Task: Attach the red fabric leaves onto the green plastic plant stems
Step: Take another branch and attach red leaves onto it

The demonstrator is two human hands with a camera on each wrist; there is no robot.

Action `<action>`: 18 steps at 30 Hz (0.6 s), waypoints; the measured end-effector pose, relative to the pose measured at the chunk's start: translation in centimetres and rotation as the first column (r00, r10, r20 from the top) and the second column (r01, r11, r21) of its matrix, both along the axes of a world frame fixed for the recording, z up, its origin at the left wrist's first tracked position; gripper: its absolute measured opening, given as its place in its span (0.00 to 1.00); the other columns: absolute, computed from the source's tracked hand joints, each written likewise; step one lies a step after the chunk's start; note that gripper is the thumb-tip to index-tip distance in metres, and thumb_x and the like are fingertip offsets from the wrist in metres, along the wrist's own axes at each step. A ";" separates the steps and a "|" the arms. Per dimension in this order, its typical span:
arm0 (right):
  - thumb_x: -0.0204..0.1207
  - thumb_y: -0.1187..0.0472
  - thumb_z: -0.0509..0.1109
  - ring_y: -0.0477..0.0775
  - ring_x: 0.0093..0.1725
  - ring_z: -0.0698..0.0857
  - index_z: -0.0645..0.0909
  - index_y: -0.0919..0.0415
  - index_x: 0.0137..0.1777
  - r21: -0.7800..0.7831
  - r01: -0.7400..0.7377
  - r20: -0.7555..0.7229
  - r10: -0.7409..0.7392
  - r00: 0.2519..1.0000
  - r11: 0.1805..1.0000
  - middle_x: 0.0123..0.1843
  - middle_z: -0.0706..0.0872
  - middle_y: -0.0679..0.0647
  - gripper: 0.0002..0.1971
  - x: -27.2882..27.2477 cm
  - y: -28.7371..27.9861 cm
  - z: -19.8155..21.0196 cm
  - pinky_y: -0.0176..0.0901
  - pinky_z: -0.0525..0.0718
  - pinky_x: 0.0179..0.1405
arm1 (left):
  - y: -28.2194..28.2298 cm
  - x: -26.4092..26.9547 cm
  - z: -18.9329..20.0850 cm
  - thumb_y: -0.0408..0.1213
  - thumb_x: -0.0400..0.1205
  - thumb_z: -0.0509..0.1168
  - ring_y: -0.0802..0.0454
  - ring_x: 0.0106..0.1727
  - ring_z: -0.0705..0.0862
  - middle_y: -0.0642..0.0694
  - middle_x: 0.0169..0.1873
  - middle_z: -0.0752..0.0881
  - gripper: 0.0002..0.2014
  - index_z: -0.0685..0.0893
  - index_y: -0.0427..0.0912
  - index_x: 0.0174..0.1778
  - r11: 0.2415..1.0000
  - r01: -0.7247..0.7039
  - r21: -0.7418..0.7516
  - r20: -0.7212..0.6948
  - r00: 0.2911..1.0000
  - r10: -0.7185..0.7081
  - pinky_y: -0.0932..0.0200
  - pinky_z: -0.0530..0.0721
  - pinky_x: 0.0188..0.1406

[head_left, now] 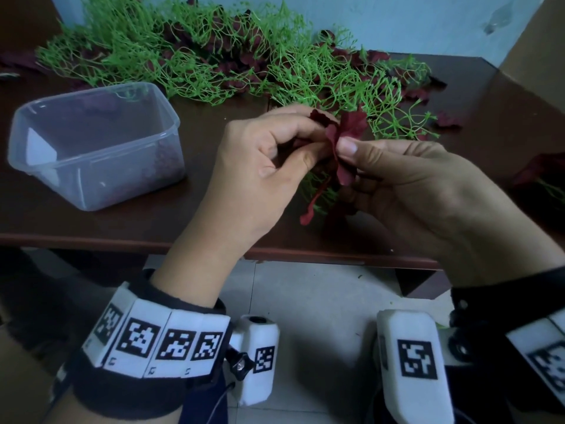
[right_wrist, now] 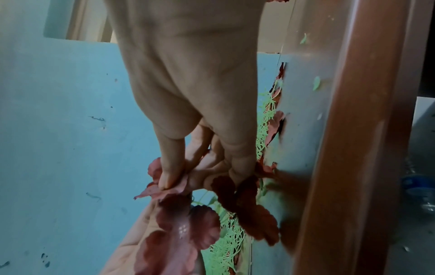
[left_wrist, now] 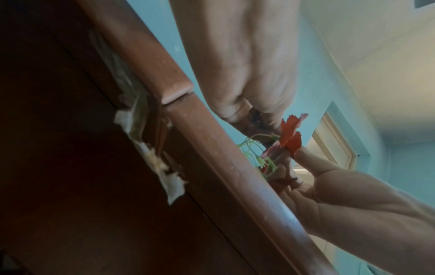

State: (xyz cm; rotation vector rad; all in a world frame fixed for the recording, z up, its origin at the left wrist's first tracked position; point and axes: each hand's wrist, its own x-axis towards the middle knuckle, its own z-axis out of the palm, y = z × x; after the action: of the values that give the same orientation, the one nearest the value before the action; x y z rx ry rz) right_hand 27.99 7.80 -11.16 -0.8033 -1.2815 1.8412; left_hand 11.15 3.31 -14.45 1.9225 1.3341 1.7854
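Above the dark table's near half, both hands meet over one green plastic stem (head_left: 318, 191) with red fabric leaves. My left hand (head_left: 269, 157) pinches a dark red leaf (head_left: 345, 133) from the left, fingers curled. My right hand (head_left: 406, 179) pinches the same leaf from the right, thumb pressed on it. More red leaves (right_wrist: 186, 223) hang from the stem below my right hand (right_wrist: 193, 130). In the left wrist view the leaf (left_wrist: 290, 137) shows bright red between the fingertips of both hands, with thin green stem (left_wrist: 254, 148) beneath.
A big heap of green stems (head_left: 214, 53) mixed with red leaves lies along the table's far side. A clear plastic tub (head_left: 94, 145) holding red leaves stands at the left. Loose red leaves (head_left: 446, 119) lie at the right. The table's front edge (head_left: 275, 252) runs under my wrists.
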 end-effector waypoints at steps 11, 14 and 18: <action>0.60 0.56 0.78 0.50 0.37 0.82 0.88 0.65 0.37 -0.085 0.007 -0.081 -0.014 0.997 0.996 0.35 0.86 0.58 0.12 -0.4 -0.2 -0.1 0.37 0.84 0.42 | 0.4 0.8 0.0 0.23 0.84 0.69 0.49 0.67 0.84 0.38 0.62 0.83 0.06 0.89 0.30 0.55 0.996 0.089 0.006 0.167 0.982 -0.089 0.54 0.82 0.68; 0.68 0.56 0.77 0.59 0.39 0.79 0.86 0.75 0.45 0.041 0.081 -0.089 -0.077 0.993 0.996 0.40 0.82 0.69 0.19 -0.3 -0.6 -0.1 0.44 0.85 0.43 | 0.6 1.0 0.1 0.26 0.85 0.68 0.47 0.69 0.84 0.35 0.64 0.83 0.06 0.87 0.34 0.57 0.995 0.097 -0.019 0.212 0.973 -0.090 0.52 0.81 0.70; 0.80 0.58 0.73 0.59 0.27 0.71 0.81 0.63 0.24 0.303 0.388 -0.022 -0.401 0.916 0.870 0.24 0.77 0.63 0.21 0.3 -0.4 -0.1 0.47 0.72 0.29 | 0.3 1.2 0.3 0.28 0.85 0.69 0.47 0.58 0.86 0.41 0.54 0.89 0.07 0.87 0.41 0.56 0.989 0.147 -0.005 0.384 0.914 -0.134 0.46 0.84 0.63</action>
State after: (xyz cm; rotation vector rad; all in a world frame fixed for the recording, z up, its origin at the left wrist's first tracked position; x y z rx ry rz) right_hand 28.29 7.43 -11.29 -0.8622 -1.2731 1.2731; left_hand 12.30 3.61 -14.15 1.5024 1.0552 1.9235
